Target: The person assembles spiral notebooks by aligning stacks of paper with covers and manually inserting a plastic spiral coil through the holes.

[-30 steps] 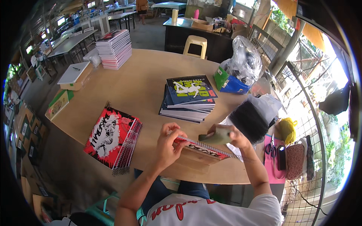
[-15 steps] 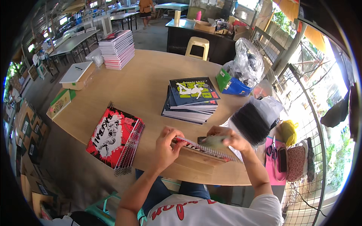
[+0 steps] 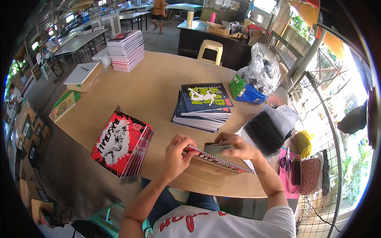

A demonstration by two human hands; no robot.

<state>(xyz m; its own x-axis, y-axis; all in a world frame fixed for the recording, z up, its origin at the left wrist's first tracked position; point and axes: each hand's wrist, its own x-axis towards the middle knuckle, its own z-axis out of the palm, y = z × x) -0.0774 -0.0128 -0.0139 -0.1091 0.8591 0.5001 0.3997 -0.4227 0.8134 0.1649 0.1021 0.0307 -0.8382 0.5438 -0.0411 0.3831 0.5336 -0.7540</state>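
Observation:
A red and white spiral notebook (image 3: 220, 160) stands on edge near me, its wire binding facing up. My left hand (image 3: 177, 155) pinches its left end between thumb and fingers. Closed around a flat grey-green piece (image 3: 217, 148) whose kind I cannot make out, my right hand (image 3: 240, 147) is at the binding. To the left lies a pile of red spiral notebooks (image 3: 117, 141) with a baseball player on the cover. Beyond my hands rests a stack of dark notebooks (image 3: 204, 97) with a white figure and green lettering.
At the far left rises a tall book stack (image 3: 126, 51), with a white-lidded box (image 3: 82, 74) beside it. On the right are a blue and green bin (image 3: 250, 93) with clear plastic, black wire coils (image 3: 264, 133), a yellow bundle (image 3: 303, 144) and scissors (image 3: 286, 160). A wire grid fence borders that side.
My right hand has shifted slightly left along the binding with the grey-green piece. My left hand keeps its pinch on the notebook. A person in the background has stepped slightly right.

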